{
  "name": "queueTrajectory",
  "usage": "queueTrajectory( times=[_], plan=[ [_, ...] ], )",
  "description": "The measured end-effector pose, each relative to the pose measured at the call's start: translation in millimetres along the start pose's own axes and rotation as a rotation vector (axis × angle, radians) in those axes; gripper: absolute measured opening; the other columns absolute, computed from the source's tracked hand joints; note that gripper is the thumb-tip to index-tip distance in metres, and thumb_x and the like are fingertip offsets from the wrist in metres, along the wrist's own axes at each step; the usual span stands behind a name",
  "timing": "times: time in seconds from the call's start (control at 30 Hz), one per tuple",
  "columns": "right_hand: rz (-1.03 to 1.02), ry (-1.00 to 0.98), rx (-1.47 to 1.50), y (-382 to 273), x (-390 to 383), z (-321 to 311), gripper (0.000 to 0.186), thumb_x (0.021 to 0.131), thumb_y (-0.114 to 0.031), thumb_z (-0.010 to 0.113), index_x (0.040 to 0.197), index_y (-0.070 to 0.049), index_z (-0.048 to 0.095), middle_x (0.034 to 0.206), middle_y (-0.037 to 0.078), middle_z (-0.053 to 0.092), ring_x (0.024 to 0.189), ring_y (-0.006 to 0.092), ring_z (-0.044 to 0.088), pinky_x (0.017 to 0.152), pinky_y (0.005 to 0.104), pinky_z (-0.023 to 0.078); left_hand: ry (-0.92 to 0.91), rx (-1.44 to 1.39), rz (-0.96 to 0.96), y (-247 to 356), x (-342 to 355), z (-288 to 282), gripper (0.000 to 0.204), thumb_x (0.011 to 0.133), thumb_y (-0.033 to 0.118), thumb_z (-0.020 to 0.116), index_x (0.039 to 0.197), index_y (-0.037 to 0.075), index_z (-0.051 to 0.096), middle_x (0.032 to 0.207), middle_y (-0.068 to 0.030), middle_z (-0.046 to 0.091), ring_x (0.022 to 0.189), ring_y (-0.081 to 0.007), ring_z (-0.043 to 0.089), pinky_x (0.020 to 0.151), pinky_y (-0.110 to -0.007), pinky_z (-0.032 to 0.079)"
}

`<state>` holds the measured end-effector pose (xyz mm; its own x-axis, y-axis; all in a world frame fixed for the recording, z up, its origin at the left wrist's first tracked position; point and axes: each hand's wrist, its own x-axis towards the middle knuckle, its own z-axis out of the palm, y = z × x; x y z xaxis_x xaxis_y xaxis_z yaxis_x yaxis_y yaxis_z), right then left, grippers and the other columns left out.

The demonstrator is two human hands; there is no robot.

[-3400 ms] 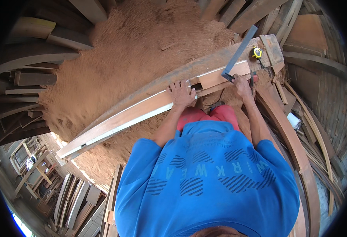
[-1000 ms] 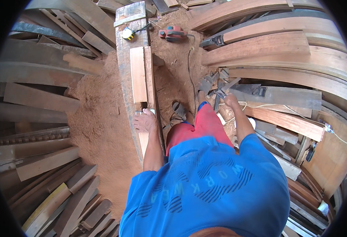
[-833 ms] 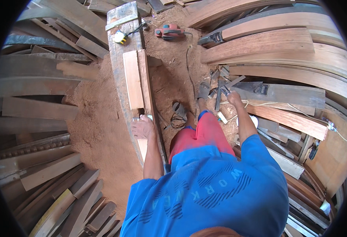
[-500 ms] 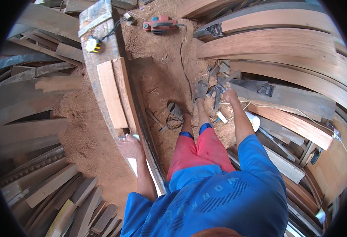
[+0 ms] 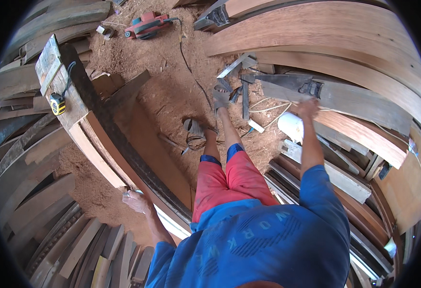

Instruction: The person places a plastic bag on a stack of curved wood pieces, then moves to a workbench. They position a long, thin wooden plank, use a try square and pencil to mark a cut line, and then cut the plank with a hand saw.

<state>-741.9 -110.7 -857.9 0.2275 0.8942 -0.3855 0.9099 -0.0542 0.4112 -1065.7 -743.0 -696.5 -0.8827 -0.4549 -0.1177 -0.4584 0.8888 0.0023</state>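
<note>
My left hand (image 5: 136, 201) is closed at the near end of a pale wooden piece (image 5: 95, 151). A small light-coloured thing shows at its fingers, too little to name. The wooden piece has a dark slot along it and lies on a long, worn wooden beam (image 5: 74, 115). My right hand (image 5: 308, 108) is held out to the right, smeared by motion, above a dark-grey plank (image 5: 344, 98) and close to a white bucket (image 5: 291, 126). Whether it holds anything is not visible. A yellow and black tape measure (image 5: 57, 104) sits on the beam's far part.
A red electric planer (image 5: 146, 25) with a black cord lies on the sawdust-covered floor (image 5: 172, 91). Curved planks (image 5: 316, 29) are stacked at right, and cut boards (image 5: 83, 245) at left. Offcuts (image 5: 245, 98) and a hammer-like tool (image 5: 173, 143) lie near my feet.
My right hand has moved right, away from the offcuts by my foot, where it was near a dark tool. My left hand stays at the wooden piece's end. The view has shifted.
</note>
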Motion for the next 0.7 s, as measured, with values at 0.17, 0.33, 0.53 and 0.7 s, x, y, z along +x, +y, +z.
queueTrajectory(
  times=[0.17,0.33,0.53,0.7],
  plan=[
    [-0.182,-0.108,-0.127,87.1,116.3,53.9,0.087,0.092,-0.051,0.068,0.154,-0.002,0.034,0.154,0.024,0.043,0.143,0.0397,0.04,0.116,0.0575,0.035,0.052,0.003,0.174,-9.3,15.6,-9.1,0.04,0.098,0.032,0.05,0.103,-0.006,0.063,0.101,-0.0274,0.064,0.091,-0.0431,0.061,0.08,-0.056,0.044],
    [-0.63,0.152,-0.682,144.9,265.1,98.2,0.07,0.097,-0.063,0.054,0.071,-0.001,0.072,0.077,0.023,0.07,0.076,0.0381,0.068,0.082,0.0491,0.055,-0.092,0.039,0.138,-49.1,41.6,14.6,0.038,0.095,0.028,0.048,0.108,-0.005,0.058,0.108,-0.0276,0.058,0.105,-0.0449,0.056,0.093,-0.051,0.042],
    [-0.318,0.031,-0.101,88.8,226.5,112.7,0.077,0.086,-0.064,0.065,0.117,0.006,0.07,0.118,0.03,0.069,0.119,0.0389,0.064,0.105,0.0433,0.047,-0.061,-0.059,0.039,-16.8,18.7,-4.1,0.058,0.094,0.044,0.052,0.124,-0.005,0.048,0.108,-0.0298,0.058,0.102,-0.0431,0.058,0.091,-0.053,0.042],
    [-0.558,-0.091,0.083,50.5,154.7,137.4,0.057,0.09,-0.049,0.067,0.094,0.008,0.073,0.075,0.014,0.07,0.072,0.0278,0.065,0.07,0.0448,0.05,-0.01,-0.103,0.444,-40.3,11.9,-7.6,0.093,0.088,0.056,0.062,0.149,-0.006,0.028,0.132,-0.0274,0.047,0.12,-0.0427,0.048,0.103,-0.056,0.036]
  ],
)
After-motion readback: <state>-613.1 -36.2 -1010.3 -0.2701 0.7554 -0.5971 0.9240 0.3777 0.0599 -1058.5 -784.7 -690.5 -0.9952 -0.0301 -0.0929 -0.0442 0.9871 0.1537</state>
